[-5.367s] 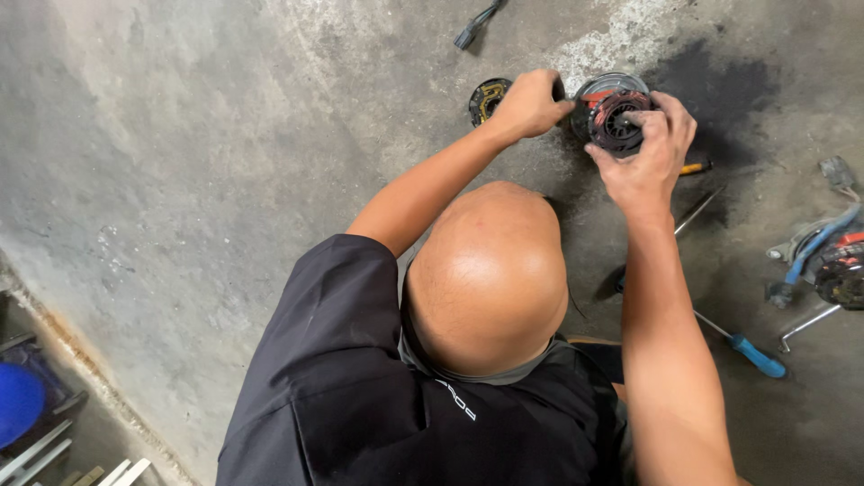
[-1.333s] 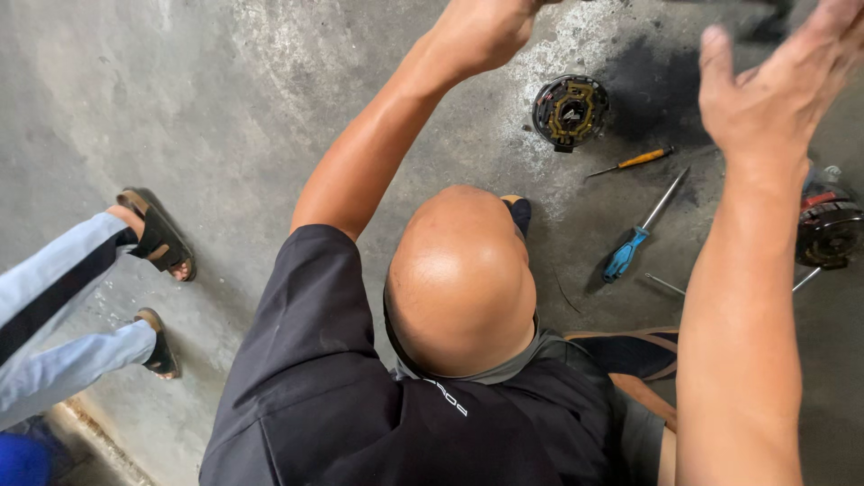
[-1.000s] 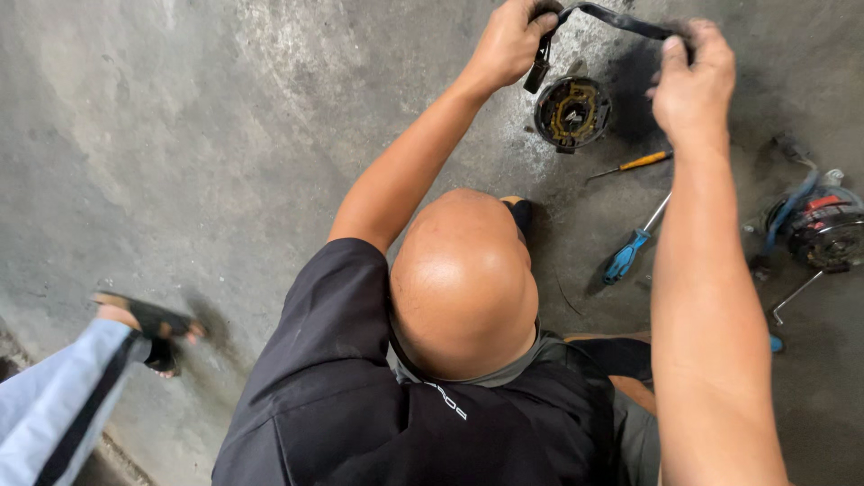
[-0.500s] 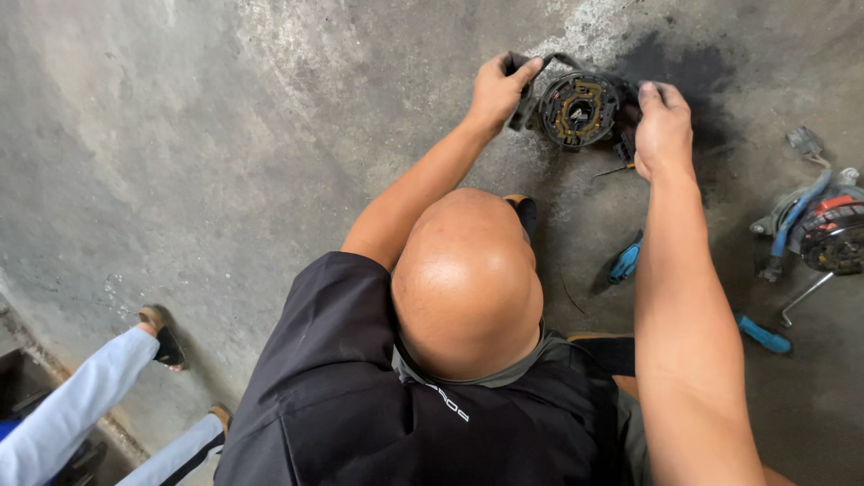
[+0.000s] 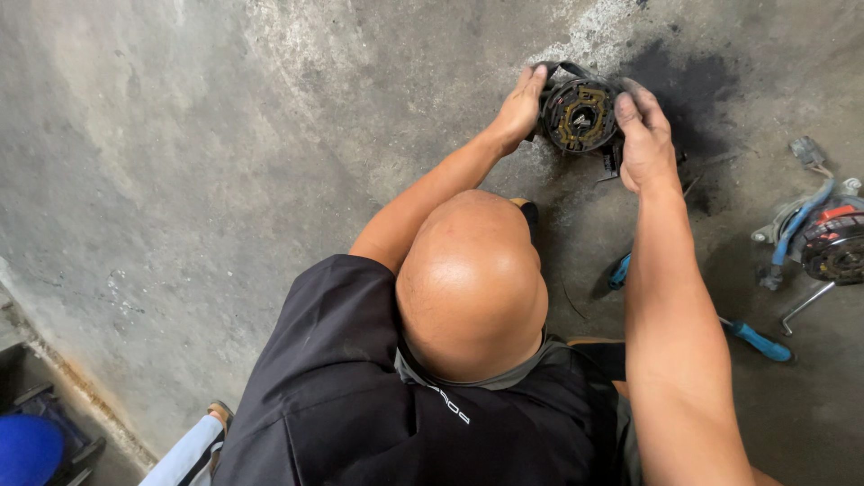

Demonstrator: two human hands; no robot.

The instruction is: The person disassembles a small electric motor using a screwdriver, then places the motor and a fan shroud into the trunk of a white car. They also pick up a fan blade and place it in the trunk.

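Left hand [image 5: 517,110] and right hand [image 5: 644,135] clasped on either side of a round black motor part [image 5: 580,114], low over the stained concrete floor [image 5: 225,162].

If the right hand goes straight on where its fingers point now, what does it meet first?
Probably bare stained concrete floor: the right hand points up-frame beside the round motor part it touches. Depth is unclear.
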